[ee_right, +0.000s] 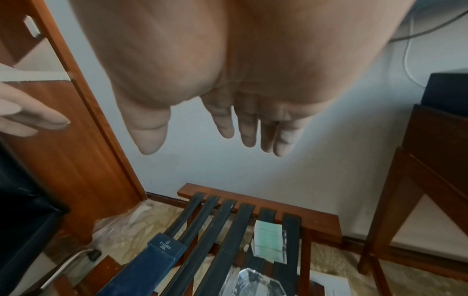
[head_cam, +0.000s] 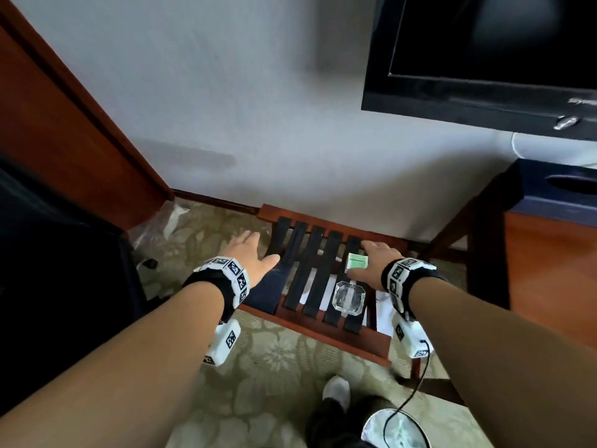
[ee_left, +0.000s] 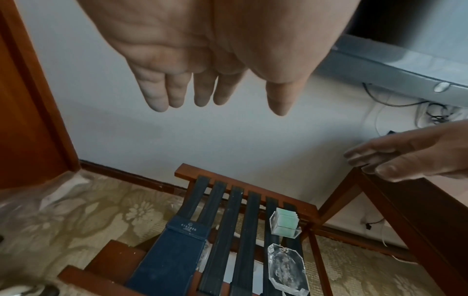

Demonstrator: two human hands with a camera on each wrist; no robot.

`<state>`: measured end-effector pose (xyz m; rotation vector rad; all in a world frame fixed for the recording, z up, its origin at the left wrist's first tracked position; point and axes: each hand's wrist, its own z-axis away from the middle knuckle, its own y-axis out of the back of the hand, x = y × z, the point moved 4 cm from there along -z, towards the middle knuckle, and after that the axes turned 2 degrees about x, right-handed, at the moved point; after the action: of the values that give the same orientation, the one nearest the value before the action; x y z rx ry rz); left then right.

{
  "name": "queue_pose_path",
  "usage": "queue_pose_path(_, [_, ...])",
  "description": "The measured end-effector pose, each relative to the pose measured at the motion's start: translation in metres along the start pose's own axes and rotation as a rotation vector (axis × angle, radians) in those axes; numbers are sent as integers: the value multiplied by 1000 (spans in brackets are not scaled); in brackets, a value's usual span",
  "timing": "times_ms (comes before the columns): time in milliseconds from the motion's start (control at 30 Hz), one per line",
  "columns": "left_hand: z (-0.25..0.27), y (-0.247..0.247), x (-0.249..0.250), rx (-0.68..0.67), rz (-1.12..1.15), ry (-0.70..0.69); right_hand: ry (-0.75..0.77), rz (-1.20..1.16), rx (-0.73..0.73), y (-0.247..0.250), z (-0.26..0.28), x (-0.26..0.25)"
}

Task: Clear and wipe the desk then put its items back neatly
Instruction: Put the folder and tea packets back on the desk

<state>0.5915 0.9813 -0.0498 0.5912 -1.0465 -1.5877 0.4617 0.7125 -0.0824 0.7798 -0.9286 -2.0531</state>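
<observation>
Both of my hands hang above the strapped luggage rack point(head_cam: 323, 333), palms down, fingers straight and spread, neither holding anything. My left hand point(head_cam: 248, 257) hovers over the near-left corner, above the dark blue folder point(ee_left: 167, 258) that lies along the two leftmost straps. My right hand point(head_cam: 376, 265) sits above the far-right part, over the clear holder of green cards point(ee_left: 284, 223); just nearer to me on the same straps rests the clear glass ashtray point(ee_left: 287, 269).

I judge that the desk's items are parked on this rack and I am either at the end of clearing or about to carry things back; from these views I cannot say which, as I see no cloth and little of the desk point(head_cam: 549, 253), only its orange-brown corner at right with a dark blue box point(head_cam: 555, 189) on it.

If retrieval comes next, I need to lower each hand and close it on one item: the card holder wants a gentle side pinch so the cards stay upright, the ashtray a firm grip on its thick rim, being smooth and heavy-looking.

White paper point(ee_right: 326, 284) shows beneath the straps, mostly covered. The folder's near end is cut off, and its small print is unreadable.
</observation>
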Motion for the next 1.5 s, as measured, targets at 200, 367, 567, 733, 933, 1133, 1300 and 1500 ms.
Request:
queue_pose_path(200, [-56, -32, -30, -55, 54, 69, -60, 12, -72, -45, -45, -9])
queue_pose_path(367, [-105, -91, -48, -164, 41, 96, -201, -26, -120, -103, -76, 2])
queue_pose_path(567, [-154, -163, -73, -220, 61, 182, -428, -135, -125, -178, -111, 16])
queue_pose_path(733, [-186, -214, -96, -235, 62, 271, -598, -234, -114, -233, -141, 26])
queue_pose_path(933, [-216, -255, -117, -242, 99, 377, -709, -314, -93, -267, -171, 38])
queue_pose_path(1133, [-230, -266, -114, -193, -2, 383, -741, -333, -82, -278, -180, 38])
queue_pose_path(1300, [-238, -265, -107, -184, -7, 365, -744, -323, -81, -275, -183, 36])
queue_pose_path(1500, [-244, -261, -104, -198, -49, 396, -727, -306, -62, -260, -190, 41])
